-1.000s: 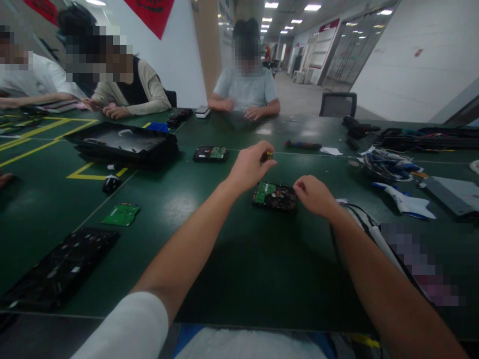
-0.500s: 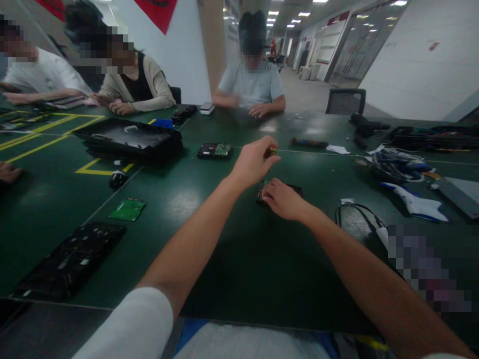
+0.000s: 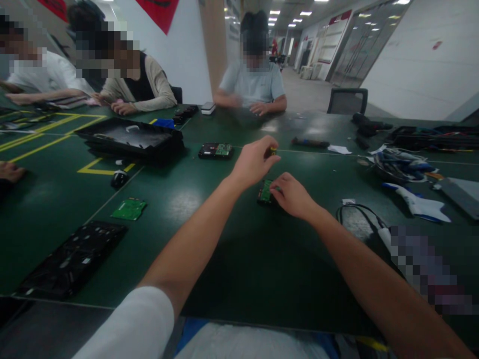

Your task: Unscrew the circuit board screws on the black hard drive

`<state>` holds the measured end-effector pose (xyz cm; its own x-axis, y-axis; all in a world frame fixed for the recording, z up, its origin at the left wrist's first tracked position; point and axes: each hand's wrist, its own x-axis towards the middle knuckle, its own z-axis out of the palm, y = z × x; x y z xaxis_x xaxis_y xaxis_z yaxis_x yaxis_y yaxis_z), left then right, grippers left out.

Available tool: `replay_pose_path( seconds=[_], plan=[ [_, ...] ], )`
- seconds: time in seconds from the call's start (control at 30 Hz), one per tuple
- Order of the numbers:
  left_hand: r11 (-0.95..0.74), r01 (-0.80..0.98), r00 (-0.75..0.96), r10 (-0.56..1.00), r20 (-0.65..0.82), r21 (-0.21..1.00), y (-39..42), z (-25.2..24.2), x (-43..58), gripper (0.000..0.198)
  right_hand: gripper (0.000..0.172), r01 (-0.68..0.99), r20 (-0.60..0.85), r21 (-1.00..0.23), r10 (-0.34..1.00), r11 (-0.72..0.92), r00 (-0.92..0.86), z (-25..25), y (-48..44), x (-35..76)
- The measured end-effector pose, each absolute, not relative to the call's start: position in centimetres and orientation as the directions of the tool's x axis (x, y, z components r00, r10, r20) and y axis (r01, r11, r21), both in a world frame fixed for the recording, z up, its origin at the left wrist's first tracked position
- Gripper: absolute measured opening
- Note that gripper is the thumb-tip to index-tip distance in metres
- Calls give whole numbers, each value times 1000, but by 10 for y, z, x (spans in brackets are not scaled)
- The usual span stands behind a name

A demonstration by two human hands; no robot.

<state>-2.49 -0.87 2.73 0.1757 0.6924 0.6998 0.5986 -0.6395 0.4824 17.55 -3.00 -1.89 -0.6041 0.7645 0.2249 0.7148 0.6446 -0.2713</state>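
Note:
On the table in front of me lies a hard drive with a green circuit board (image 3: 266, 192). My right hand (image 3: 295, 195) is over its right side, thumb and forefinger pinched together at the board. What sits between those fingertips, if anything, is too small to see. Just beyond the drive, my left hand (image 3: 258, 157) is raised with curled fingers around a small yellow-and-dark object (image 3: 273, 150), most of it hidden by the hand. A second hard drive (image 3: 216, 150) with a partly green face rests to the left of my left hand.
To the left are a loose green circuit board (image 3: 129, 209), a black drive caddy-like part (image 3: 73, 259), a black tray (image 3: 129, 139) and a computer mouse (image 3: 119, 178). At right lie a glove (image 3: 419, 202), a cable (image 3: 359, 207) and a dark-handled tool (image 3: 310, 142). Several people sit around the table.
My right hand has lifted and shifted slightly right, its fingers drawing into a pinch, and more of the green board shows. My left hand stays in place.

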Motion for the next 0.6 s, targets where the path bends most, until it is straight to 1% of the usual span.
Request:
replay_pose_path(
  seconds=[0.07, 0.1, 0.13, 0.2, 0.23, 0.27, 0.33, 0.4, 0.5, 0.6],
  plan=[
    [-632, 607, 166, 693, 701, 481, -9, 28, -25, 22, 24, 733, 274, -261, 776, 628, -568, -21, -26, 186],
    [-627, 611, 160, 695, 701, 483, -10, 28, -25, 22, 33, 740, 261, -256, 782, 622, -566, -22, -23, 191],
    [-621, 615, 152, 698, 700, 487, -10, 29, -25, 21, 48, 748, 226, -258, 791, 611, -568, -23, -22, 197],
    [-609, 618, 133, 704, 698, 496, -9, 28, -25, 21, 75, 764, 114, -283, 811, 580, -574, -24, -19, 206],
    [-606, 618, 124, 704, 699, 501, -9, 28, -25, 21, 85, 768, 69, -299, 816, 566, -574, -25, -18, 210],
    [-606, 617, 117, 703, 702, 503, -8, 27, -25, 21, 91, 765, 39, -315, 813, 561, -580, -26, -17, 212],
    [-608, 612, 107, 698, 708, 506, -8, 26, -24, 21, 94, 742, 20, -342, 794, 576, -607, -27, -17, 216],
    [-607, 609, 96, 695, 712, 510, -7, 25, -24, 21, 90, 716, 28, -342, 768, 609, -640, -27, -17, 217],
    [-594, 616, 73, 697, 713, 517, -7, 24, -25, 21, 84, 719, 24, -283, 754, 635, -656, -25, -19, 215],
    [-568, 630, 37, 703, 710, 530, -8, 24, -26, 21, 86, 777, -11, -191, 791, 599, -612, -22, -23, 212]
  ],
)
